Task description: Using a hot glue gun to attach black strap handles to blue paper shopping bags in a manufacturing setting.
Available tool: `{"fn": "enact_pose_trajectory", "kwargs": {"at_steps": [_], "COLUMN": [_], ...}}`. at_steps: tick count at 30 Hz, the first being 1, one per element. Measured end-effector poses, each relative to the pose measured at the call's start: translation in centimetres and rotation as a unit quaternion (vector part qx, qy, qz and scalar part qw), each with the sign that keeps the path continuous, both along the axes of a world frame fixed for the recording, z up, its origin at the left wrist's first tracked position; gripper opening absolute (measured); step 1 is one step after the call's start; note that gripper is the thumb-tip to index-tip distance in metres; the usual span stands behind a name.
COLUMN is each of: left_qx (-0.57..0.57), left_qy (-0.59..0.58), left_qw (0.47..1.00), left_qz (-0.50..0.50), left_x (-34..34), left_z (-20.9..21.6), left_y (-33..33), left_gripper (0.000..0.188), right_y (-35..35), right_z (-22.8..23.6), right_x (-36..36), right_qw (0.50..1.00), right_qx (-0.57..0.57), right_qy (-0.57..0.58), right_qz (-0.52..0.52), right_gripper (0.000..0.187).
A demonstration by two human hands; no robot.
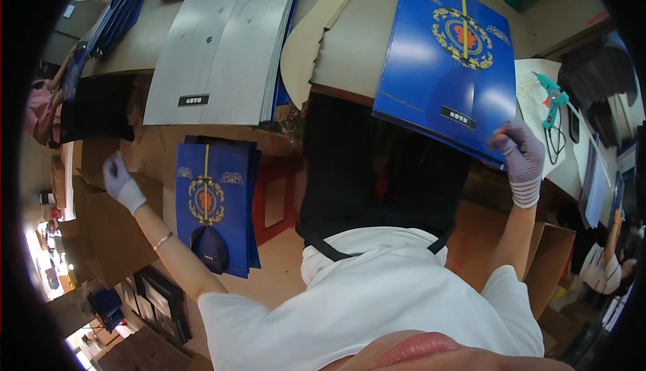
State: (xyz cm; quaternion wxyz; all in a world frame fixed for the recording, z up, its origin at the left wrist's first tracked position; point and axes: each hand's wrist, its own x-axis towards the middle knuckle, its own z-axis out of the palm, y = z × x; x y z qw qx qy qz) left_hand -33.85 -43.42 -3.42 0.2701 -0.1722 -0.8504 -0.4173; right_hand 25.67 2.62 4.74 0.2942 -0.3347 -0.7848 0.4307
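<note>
At the far left, my left hand, in a pale glove, is held out in the air with its fingers curled in, and nothing shows in it. My right hand, gloved too, is at the right edge of a stack of blue printed bags on the table. Its fingers are bent together over the near right corner, and whether they grip the top bag is hidden. The top bag carries a gold wreath emblem and a yellow strip. Below the table's left part stand more blue bags with a dark round tag.
A stack of silver-grey flat panels covers the table's left side, beside a curved beige sheet. A teal glue gun lies at the right with its cord. Cardboard boxes stand left. Other people are at both sides.
</note>
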Motion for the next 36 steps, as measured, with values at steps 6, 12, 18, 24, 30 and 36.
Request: {"fn": "enact_pose_trajectory", "kwargs": {"at_steps": [6,12,18,24,30,36], "left_qx": [-0.148,-0.501,-0.551,-0.535,-0.364,-0.229], "left_qy": [-0.064,-0.017,-0.049,-0.030,-0.051,0.046], "left_qw": [0.906,0.810,0.807,0.818,0.888,0.866], "left_qz": [-0.391,-0.305,-0.206,-0.211,-0.277,-0.442], "left_x": [17.9,18.7,17.4,17.2,14.7,30.2], "left_z": [11.8,7.7,7.7,9.0,10.3,11.4], "left_y": [29.6,40.6,40.0,41.7,38.8,37.8], "left_gripper": [0.021,0.028,0.023,0.031,0.026,0.022], "right_y": [2.8,3.6,8.0,16.0,23.4,28.6], "right_z": [-2.5,-4.2,-4.0,-4.3,-4.2,-8.9], "right_x": [2.0,8.1,11.3,14.7,12.1,15.6], "right_qw": [0.998,0.989,0.951,0.930,0.948,0.949], "right_qx": [-0.037,-0.007,0.028,0.169,0.013,0.151], "right_qy": [0.036,0.086,0.115,-0.083,-0.208,-0.023], "right_qz": [-0.039,-0.122,-0.286,-0.316,-0.240,-0.277], "right_gripper": [0.037,0.027,0.018,0.042,0.062,0.038]}}
